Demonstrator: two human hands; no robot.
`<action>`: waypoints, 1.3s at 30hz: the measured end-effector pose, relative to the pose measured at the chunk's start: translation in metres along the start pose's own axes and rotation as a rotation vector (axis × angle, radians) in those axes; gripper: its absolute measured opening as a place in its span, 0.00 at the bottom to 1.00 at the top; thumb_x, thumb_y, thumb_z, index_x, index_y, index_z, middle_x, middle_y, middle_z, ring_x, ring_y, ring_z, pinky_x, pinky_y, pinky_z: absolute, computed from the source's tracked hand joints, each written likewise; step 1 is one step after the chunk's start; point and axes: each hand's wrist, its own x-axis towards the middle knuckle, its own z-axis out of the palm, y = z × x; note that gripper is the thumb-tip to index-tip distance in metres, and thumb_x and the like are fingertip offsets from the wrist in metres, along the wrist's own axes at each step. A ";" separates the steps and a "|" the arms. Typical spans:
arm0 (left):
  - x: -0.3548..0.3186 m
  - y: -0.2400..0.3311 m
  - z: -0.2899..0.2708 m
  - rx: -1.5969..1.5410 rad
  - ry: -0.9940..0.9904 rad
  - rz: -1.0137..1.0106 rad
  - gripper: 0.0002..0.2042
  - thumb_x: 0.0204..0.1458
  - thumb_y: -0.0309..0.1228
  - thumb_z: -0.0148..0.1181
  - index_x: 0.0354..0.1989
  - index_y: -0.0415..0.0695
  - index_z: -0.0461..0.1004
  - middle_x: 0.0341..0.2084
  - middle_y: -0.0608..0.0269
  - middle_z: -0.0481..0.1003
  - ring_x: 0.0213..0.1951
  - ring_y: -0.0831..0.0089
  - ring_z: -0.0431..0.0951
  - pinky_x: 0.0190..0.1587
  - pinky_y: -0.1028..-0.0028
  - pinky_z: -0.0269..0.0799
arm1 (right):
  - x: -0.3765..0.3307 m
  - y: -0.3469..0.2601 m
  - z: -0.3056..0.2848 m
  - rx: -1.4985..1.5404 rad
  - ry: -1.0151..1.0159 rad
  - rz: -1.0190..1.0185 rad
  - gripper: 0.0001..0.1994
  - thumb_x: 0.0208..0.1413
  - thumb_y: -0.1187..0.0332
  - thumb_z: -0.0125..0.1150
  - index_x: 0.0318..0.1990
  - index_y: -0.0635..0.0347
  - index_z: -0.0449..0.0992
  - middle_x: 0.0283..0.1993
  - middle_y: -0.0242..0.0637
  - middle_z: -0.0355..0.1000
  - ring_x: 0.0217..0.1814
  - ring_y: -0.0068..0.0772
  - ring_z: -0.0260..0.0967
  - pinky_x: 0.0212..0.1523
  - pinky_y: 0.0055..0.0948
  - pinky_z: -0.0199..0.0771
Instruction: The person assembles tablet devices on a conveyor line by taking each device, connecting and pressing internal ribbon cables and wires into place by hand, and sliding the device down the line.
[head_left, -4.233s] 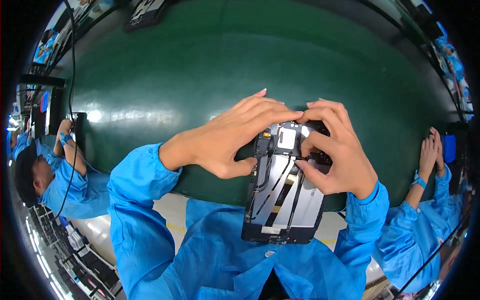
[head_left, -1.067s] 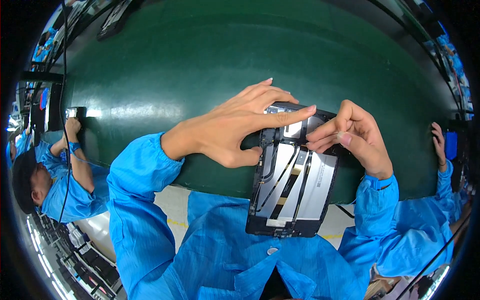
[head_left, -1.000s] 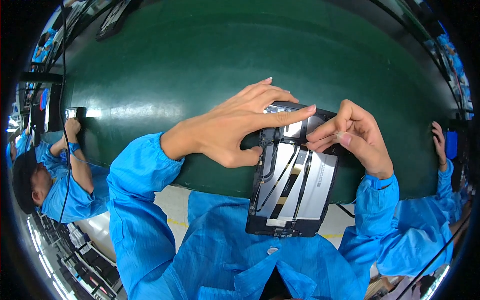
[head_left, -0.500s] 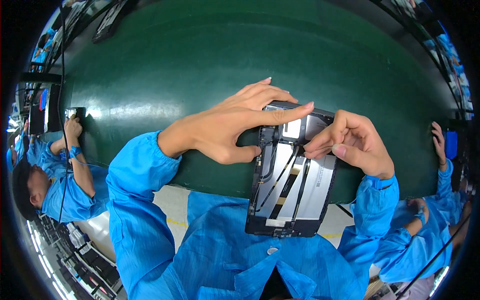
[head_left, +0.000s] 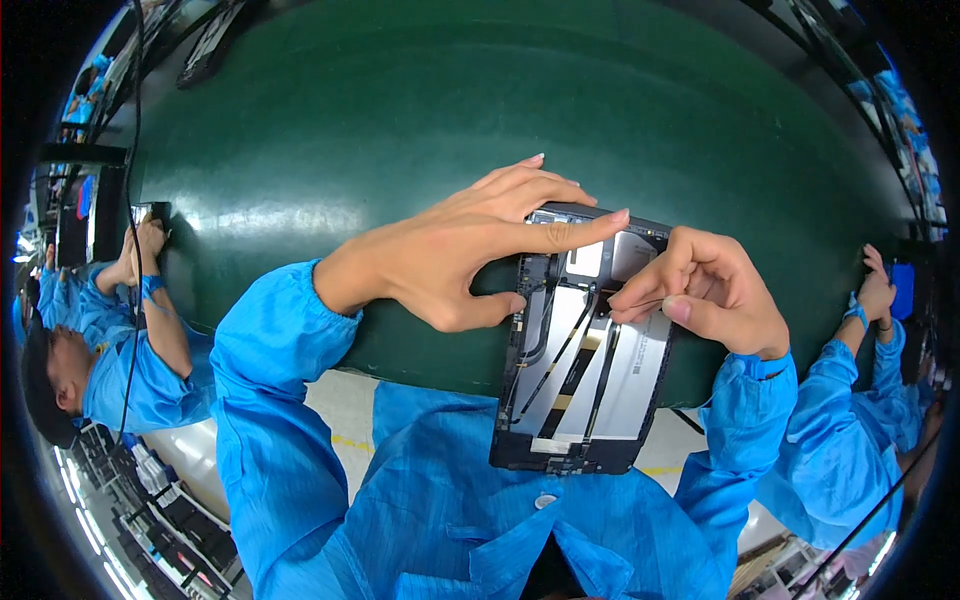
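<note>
Head view: our left hand (head_left: 470,255) clamps top of opened tablet (head_left: 585,350), thumb on its left edge, index laid across upper rim. Tablet held over near edge of green table (head_left: 400,120), lower end above our lap. Our right hand (head_left: 710,290) pinches shut on what looks like thin black cable (head_left: 640,303); too fine to be sure. Risk: hard tug could tear cable or unseat connector; loosened left grip lets tablet tip off edge.
</note>
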 end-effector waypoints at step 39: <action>0.001 0.007 0.012 0.088 0.148 -0.013 0.52 0.39 0.25 0.60 0.85 0.50 0.62 0.71 0.40 0.69 0.74 0.39 0.67 0.83 0.33 0.46 | 0.010 -0.004 0.008 -0.557 -0.002 -0.255 0.04 0.56 0.76 0.78 0.35 0.61 0.86 0.38 0.39 0.84 0.42 0.36 0.83 0.47 0.34 0.80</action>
